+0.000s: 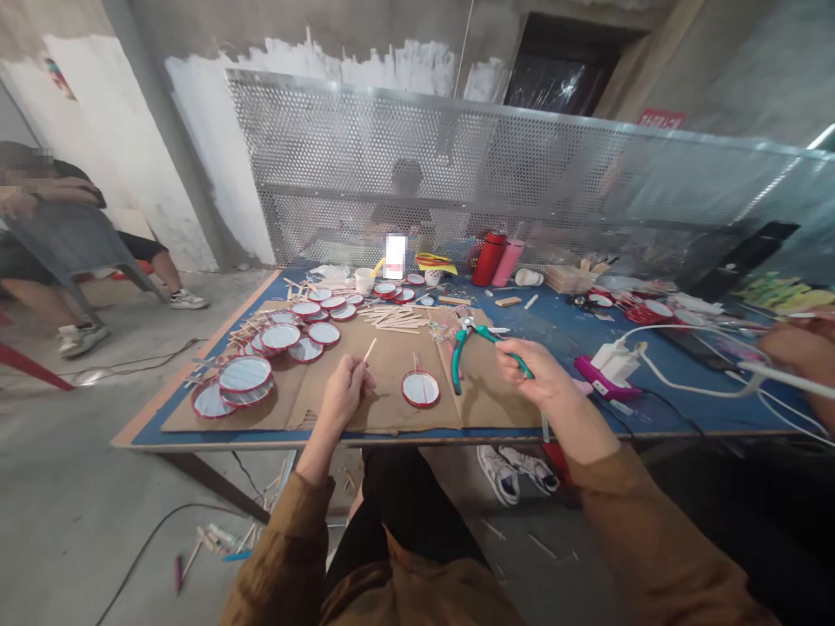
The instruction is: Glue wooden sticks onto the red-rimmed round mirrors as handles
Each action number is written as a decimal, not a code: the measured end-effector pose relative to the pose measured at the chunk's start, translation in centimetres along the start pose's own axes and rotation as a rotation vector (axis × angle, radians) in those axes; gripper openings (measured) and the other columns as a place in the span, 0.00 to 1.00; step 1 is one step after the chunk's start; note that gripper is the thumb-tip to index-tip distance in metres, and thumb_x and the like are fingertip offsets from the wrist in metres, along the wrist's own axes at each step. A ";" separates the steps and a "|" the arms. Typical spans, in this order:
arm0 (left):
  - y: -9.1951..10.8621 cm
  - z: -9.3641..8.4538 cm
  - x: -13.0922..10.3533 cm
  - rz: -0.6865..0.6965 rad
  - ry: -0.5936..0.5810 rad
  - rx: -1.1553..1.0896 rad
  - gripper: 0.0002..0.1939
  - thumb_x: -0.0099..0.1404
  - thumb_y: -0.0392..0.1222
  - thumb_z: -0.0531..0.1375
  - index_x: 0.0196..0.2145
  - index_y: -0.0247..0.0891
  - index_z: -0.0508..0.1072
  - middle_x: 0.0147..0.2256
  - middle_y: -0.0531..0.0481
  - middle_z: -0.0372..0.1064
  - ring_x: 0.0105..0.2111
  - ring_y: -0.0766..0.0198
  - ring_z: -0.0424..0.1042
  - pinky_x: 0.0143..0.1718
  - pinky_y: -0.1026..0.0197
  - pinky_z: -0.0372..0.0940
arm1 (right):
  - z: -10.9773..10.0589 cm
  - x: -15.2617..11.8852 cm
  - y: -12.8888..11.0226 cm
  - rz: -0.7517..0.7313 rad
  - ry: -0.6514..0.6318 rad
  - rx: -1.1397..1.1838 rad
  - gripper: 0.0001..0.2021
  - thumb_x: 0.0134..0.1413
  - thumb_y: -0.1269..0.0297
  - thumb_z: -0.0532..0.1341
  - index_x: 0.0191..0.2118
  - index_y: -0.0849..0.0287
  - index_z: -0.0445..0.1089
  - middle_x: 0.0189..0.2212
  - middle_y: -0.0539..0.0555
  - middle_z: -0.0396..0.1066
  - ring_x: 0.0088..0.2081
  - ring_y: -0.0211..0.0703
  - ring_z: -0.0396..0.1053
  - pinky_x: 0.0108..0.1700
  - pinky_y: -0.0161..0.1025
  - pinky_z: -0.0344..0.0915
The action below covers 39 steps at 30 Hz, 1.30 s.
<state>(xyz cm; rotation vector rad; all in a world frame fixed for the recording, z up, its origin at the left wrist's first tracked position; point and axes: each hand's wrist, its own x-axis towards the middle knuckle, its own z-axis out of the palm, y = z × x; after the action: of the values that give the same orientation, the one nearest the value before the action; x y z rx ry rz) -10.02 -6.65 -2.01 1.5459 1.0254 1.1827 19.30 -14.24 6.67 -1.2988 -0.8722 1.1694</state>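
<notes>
My left hand [348, 387] is closed around a thin wooden stick [370, 350], whose tip points up and away. In my right hand [531, 369] are green-handled pliers [465, 348]; one handle is gripped and the other hangs free, so the pliers are spread. Between my hands, a round white disc with a red rim [421, 389] and a short stick at its top lies flat on the brown cardboard [378, 416]. Neither hand touches it.
Several red-rimmed discs [245, 374] are piled at the left. Loose sticks [395, 318] lie behind. Red bottle [489, 258], purple power strip [606, 379] and white cables stand or lie at the right. Another person's hand [802, 348] is at the right edge; someone sits far left.
</notes>
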 end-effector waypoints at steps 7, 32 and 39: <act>0.8 -0.4 -0.3 -0.112 0.056 -0.336 0.17 0.62 0.55 0.55 0.36 0.40 0.58 0.25 0.55 0.70 0.23 0.67 0.71 0.26 0.65 0.66 | 13.2 -4.2 4.5 -0.345 0.151 0.111 0.13 0.45 0.61 0.63 0.37 0.56 0.61 0.17 0.39 0.56 0.16 0.29 0.51 0.18 0.28 0.47; 0.6 -0.6 -0.4 -0.136 -0.013 -0.070 0.11 0.62 0.50 0.57 0.30 0.41 0.62 0.17 0.60 0.59 0.12 0.71 0.58 0.13 0.68 0.48 | 18.2 -4.0 9.9 -0.292 -0.188 0.139 0.10 0.46 0.59 0.62 0.35 0.55 0.66 0.31 0.49 0.67 0.34 0.42 0.68 0.40 0.40 0.66; 0.7 -0.7 -0.4 -0.210 -0.133 -0.245 0.16 0.62 0.56 0.55 0.33 0.39 0.61 0.18 0.58 0.64 0.10 0.70 0.62 0.10 0.70 0.50 | 15.0 -4.5 8.5 -0.298 -0.141 0.381 0.10 0.46 0.57 0.62 0.34 0.54 0.63 0.40 0.53 0.68 0.40 0.48 0.71 0.40 0.44 0.68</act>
<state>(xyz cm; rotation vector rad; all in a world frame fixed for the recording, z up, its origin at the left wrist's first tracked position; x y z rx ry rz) -10.74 -7.11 -1.30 1.2737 0.8954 1.0051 2.58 -15.71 0.71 -0.7569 -0.8599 1.1301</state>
